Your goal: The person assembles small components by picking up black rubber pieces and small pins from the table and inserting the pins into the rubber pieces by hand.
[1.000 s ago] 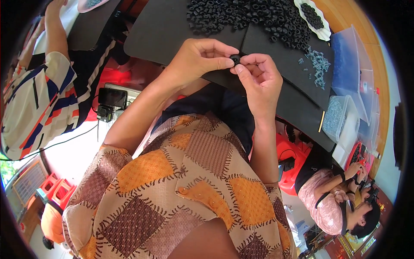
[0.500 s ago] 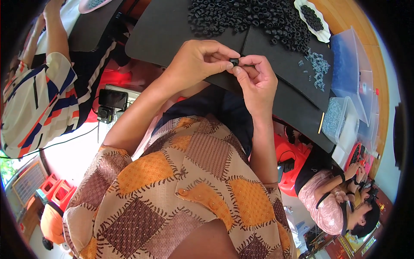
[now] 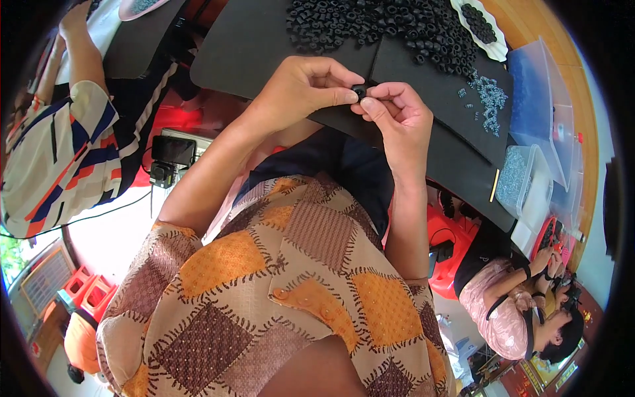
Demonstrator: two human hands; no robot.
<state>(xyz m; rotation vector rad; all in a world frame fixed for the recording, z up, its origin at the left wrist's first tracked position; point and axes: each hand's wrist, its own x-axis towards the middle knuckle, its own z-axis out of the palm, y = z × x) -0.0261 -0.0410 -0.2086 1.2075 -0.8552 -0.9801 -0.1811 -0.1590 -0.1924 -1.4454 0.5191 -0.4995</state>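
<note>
Black ring-shaped part (image 3: 359,91) sits right at the fingertips of the left hand (image 3: 301,92), whose grip pinches it between thumb and forefinger, holding it just above the near edge of the bench (image 3: 238,53). The right hand (image 3: 405,116) comes in from 4 o'clock, its thumb and forefinger meeting the part's right side; whether that grip pinches anything I cannot tell.

Reading the clock from the held part, a broad heap of similar black parts (image 3: 397,26) spreads over the dark bench top from 11 to 1 o'clock. At 2 o'clock a white scalloped dish (image 3: 501,51) holds more dark pieces. Small blue-grey coils (image 3: 491,106) lie loose at 3 o'clock, with a clear plastic bin (image 3: 539,92) beyond them, and an open tub (image 3: 529,173) of pale blue pieces stands at 4.

Around the room, a person in a pink top (image 3: 496,308) is at 5 o'clock, red stools (image 3: 92,291) are near 8, and a person in a striped top (image 3: 66,165) is between 8 and 9
</note>
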